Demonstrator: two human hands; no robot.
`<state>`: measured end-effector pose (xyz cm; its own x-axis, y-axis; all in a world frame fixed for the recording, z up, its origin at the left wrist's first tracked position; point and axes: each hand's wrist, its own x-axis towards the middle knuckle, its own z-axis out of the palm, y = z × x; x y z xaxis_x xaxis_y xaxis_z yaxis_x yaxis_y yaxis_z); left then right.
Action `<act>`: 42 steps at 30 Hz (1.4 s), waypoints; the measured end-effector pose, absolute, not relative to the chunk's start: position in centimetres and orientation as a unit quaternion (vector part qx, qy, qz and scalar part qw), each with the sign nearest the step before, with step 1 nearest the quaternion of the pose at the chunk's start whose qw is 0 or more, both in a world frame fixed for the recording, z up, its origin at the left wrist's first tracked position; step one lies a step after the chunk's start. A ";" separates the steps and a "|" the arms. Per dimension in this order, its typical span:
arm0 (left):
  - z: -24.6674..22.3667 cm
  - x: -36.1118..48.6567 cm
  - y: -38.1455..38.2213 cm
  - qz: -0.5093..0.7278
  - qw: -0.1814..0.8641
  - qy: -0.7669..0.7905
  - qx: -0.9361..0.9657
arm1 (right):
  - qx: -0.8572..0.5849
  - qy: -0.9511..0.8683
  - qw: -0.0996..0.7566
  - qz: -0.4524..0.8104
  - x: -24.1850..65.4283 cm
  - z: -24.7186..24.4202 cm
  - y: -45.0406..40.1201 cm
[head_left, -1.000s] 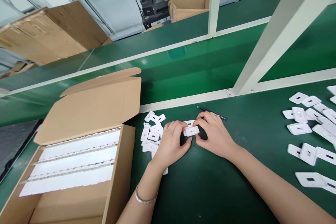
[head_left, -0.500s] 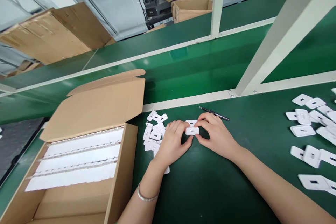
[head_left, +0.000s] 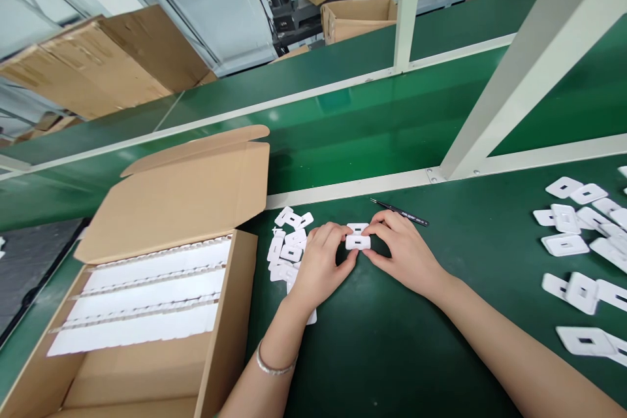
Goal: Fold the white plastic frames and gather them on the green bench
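Between my fingertips is a small white rectangular plastic piece (head_left: 358, 242) with a dark slot in its middle. My left hand (head_left: 321, 261) pinches its left end, and my right hand (head_left: 404, 248) pinches the right end. Just behind it lies a second white piece (head_left: 357, 228) of the same kind, partly covered by the first and by fingers. Left of my left hand is a loose pile of similar white pieces (head_left: 291, 253); the hand hides some of them. Black tweezers (head_left: 399, 211) rest on the green table beyond my right hand.
At left stands an open cardboard box (head_left: 228, 326) with rows of white pieces and its lid folded back. More white slotted pieces (head_left: 565, 244) are scattered at the right. A white metal post (head_left: 509, 72) rises from the rail (head_left: 343, 192) along the table's back.
The front white piece has shifted very slightly up and to the left between my fingers. Both hands keep the same pinch; the surrounding things stay put.
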<state>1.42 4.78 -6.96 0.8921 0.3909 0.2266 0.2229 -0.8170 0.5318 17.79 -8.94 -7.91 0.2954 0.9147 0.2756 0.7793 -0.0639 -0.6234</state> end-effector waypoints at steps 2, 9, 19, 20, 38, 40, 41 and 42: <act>-7.0 1.4 4.8 0.161 0.256 0.159 0.940 | -0.723 -0.585 0.355 0.096 17.7 -7.8 -8.9; -7.0 1.4 5.0 0.159 0.257 0.157 0.940 | -0.745 -0.578 0.329 0.045 17.6 -7.6 -8.9; -7.2 1.4 5.1 0.141 0.248 0.158 0.945 | -0.772 -0.531 0.349 0.010 17.8 -8.3 -8.9; -7.2 1.4 5.2 0.142 0.249 0.156 0.945 | -0.772 -0.531 0.351 0.012 17.8 -8.3 -8.8; -7.1 1.5 5.1 0.222 0.384 0.221 0.869 | -0.701 -0.580 0.411 0.048 17.5 -7.6 -8.7; -7.0 1.5 5.1 0.213 0.433 0.249 0.840 | -0.697 -0.588 0.405 0.060 17.4 -7.5 -8.8; -7.0 1.5 5.1 0.208 0.455 0.258 0.827 | -0.697 -0.592 0.399 0.067 17.4 -7.4 -8.8; -7.0 1.4 5.1 0.205 0.474 0.264 0.815 | -0.697 -0.596 0.393 0.073 17.4 -7.4 -8.8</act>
<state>1.42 5.06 -6.96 0.7765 0.6245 0.0844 0.2352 -0.4116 0.8805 17.37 -8.84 -7.44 0.2795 0.8878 0.3656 0.7723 0.0183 -0.6349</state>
